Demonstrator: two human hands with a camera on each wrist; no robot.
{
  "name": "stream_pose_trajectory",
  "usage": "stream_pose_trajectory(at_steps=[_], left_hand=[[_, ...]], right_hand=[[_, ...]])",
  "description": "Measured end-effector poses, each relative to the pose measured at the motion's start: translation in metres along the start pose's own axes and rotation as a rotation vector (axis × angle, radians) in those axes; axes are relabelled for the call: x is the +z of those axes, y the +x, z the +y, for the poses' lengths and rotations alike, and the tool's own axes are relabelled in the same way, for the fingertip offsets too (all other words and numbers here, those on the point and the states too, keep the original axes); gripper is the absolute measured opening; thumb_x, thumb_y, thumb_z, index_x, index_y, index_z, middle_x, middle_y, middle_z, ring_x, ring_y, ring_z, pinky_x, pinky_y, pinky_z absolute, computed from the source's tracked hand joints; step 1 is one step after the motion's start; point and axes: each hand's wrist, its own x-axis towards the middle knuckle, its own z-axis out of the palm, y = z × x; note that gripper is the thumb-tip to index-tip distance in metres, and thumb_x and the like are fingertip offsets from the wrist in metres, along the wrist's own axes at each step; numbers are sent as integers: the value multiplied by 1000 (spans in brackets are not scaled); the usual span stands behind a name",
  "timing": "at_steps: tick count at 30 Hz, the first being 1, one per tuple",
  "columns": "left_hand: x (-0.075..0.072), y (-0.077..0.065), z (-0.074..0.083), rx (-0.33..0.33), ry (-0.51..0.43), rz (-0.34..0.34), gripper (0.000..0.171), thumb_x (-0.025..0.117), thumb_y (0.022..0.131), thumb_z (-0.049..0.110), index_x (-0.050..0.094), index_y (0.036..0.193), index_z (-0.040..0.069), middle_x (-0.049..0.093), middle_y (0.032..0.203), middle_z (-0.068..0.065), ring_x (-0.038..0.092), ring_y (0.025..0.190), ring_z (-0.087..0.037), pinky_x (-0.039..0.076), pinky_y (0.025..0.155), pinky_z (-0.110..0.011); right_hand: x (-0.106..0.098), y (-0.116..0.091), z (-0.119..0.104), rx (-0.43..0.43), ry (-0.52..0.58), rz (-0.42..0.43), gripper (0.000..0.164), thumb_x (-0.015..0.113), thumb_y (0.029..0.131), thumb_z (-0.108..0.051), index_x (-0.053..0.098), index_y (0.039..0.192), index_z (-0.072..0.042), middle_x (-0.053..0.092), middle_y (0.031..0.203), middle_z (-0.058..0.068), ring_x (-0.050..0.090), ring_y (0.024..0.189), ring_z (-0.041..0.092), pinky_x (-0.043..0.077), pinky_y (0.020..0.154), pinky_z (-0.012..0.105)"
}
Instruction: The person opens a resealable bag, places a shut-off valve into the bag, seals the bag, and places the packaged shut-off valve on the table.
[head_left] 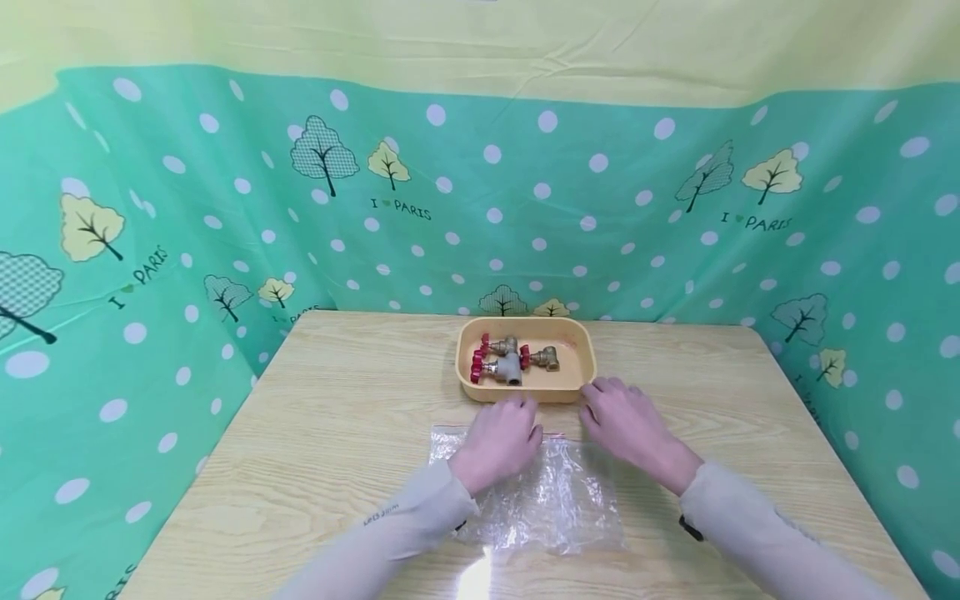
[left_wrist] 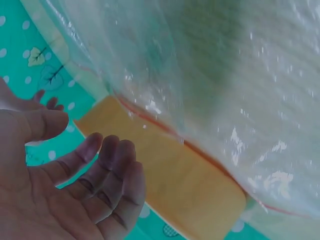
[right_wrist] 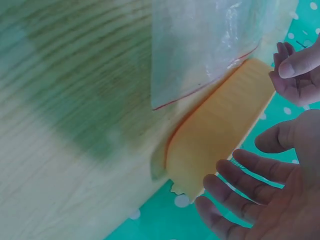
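My left hand hovers over a clear zip bag lying flat on the table, its fingers loosely bent and holding nothing. The bag's red seal line runs along its far edge, close to the tan tray. Just right of the bag is my right hand, fingertips by the tray's near right corner. In the right wrist view its fingers are spread and relaxed with nothing in them. Inside the tray lie a grey valve and two brass ones, one behind and one at right, all with red handwheels.
The wood-grain table reaches back to a green dotted curtain, which also hangs along both sides. The tray stands near the table's far edge. Light glares off the tabletop in front of the bag.
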Motion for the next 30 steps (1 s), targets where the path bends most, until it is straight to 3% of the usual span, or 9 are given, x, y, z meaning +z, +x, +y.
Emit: stream_pose_trajectory(at_steps=[5, 11, 19, 30], left_hand=[[7, -4, 4, 1, 10, -31, 27, 65, 103, 32, 69, 114, 8, 70, 100, -7, 68, 84, -22, 58, 68, -34], [10, -7, 11, 28, 3, -45, 26, 66, 103, 33, 71, 107, 8, 66, 89, -4, 64, 78, -20, 56, 66, -34], [15, -10, 20, 52, 17, -90, 27, 65, 104, 35, 71, 101, 8, 62, 82, -3, 58, 71, -18, 54, 62, -31], [24, -10, 28, 72, 54, -98, 26, 66, 103, 37, 71, 99, 11, 63, 81, -2, 58, 70, -18, 53, 60, -32]], right_hand=[[4, -4, 1, 23, 7, -41, 22, 69, 93, -9, 73, 113, 0, 70, 100, 14, 67, 89, 33, 59, 70, 49], [7, -11, 3, 71, 8, -144, 23, 68, 94, -10, 73, 114, 0, 67, 97, 11, 66, 90, 32, 59, 73, 51], [11, -20, 7, 84, 47, -219, 10, 68, 96, -10, 73, 103, -5, 64, 89, 6, 63, 83, 26, 58, 70, 48], [17, -26, 13, 89, 60, -260, 4, 72, 92, -7, 72, 96, -6, 61, 83, 3, 60, 76, 21, 57, 66, 43]])
